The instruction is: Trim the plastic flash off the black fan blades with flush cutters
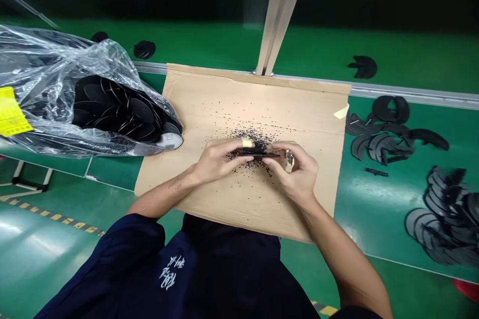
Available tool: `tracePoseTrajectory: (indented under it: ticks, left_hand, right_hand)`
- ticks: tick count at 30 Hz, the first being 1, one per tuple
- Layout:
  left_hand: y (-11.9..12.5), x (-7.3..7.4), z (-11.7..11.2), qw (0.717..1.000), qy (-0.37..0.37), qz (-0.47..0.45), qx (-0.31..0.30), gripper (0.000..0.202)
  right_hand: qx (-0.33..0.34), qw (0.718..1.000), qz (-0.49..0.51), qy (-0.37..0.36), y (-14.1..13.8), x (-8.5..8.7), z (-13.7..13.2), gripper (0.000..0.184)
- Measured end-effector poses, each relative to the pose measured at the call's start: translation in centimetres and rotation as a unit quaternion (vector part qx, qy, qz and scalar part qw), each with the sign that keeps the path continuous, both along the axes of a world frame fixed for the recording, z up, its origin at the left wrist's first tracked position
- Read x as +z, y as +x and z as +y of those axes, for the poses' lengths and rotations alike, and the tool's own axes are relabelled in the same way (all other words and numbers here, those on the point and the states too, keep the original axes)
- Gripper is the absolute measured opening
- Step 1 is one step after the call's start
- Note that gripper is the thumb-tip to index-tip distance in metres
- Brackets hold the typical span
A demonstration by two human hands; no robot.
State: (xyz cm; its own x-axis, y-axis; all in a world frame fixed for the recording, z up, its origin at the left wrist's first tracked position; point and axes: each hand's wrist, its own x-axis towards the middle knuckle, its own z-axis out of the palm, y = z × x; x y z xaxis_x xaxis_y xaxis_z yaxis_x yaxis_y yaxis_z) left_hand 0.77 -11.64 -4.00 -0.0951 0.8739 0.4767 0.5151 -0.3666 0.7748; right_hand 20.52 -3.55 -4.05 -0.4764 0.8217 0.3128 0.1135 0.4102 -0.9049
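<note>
Between my two hands is a thin black disc-like piece (258, 153), seen nearly edge-on above the cardboard sheet (194, 99). My left hand (220, 159) pinches its left end with thumb and fingers; yellow tape (247, 143) wraps one fingertip. At the other end, my right hand (295, 172) grips the same piece. A small tool with a metal tip (289, 161) is also tucked in the right hand; its kind I cannot make out. Many tiny black bits (250, 135) lie scattered on the cardboard below and around the hands.
On the left lies a clear plastic bag (105, 60) full of black discs (142, 109). Curved black pieces (385, 147) are spread on the green table at right, with a larger pile (445, 224) nearer the edge. A metal post (279, 20) rises behind the cardboard.
</note>
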Motion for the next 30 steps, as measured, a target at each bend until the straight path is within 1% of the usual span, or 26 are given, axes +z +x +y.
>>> tracePoseTrajectory:
  ticks: [2,3,4,6,9,11,15,21,30]
  left_hand:
    - [-0.2,0.2,-0.1,0.996,0.051,0.078,-0.005,0.023]
    - [-0.3,0.2,-0.2,0.993,0.063,0.102,-0.009,0.022]
    - [-0.2,0.3,-0.2,0.991,0.068,0.114,-0.013,0.022]
    - [-0.1,0.4,-0.2,0.993,0.060,0.095,-0.017,0.023]
    - [0.4,0.6,0.0,0.999,0.047,0.017,-0.021,0.031]
    - [0.7,0.7,0.1,0.998,0.060,-0.011,-0.027,0.032]
    - [1.0,0.7,0.0,0.996,0.086,-0.005,-0.039,0.032]
    - [0.9,0.8,-0.4,0.996,0.080,-0.013,-0.028,0.027]
    - [0.8,1.0,-0.6,0.997,0.066,-0.022,-0.028,0.025]
  right_hand:
    - [0.023,0.998,-0.022,0.061,0.2,0.0,0.3,0.023]
    - [0.036,0.995,-0.029,0.086,0.2,-0.1,0.4,0.018]
    - [0.048,0.993,-0.032,0.103,0.2,-0.2,0.4,0.012]
    - [0.059,0.992,-0.019,0.110,0.1,-0.5,0.2,0.007]
    - [0.060,0.996,0.018,0.070,-0.4,-0.9,-0.4,0.004]
    - [0.062,0.997,0.034,0.036,-0.7,-1.0,-0.9,0.003]
    - [0.059,0.998,0.038,0.004,-1.0,-1.0,-1.5,0.006]
    - [0.076,0.997,0.023,-0.024,-0.9,-0.8,-1.6,0.019]
    - [0.094,0.994,0.039,-0.040,-1.0,-0.6,-1.6,0.028]
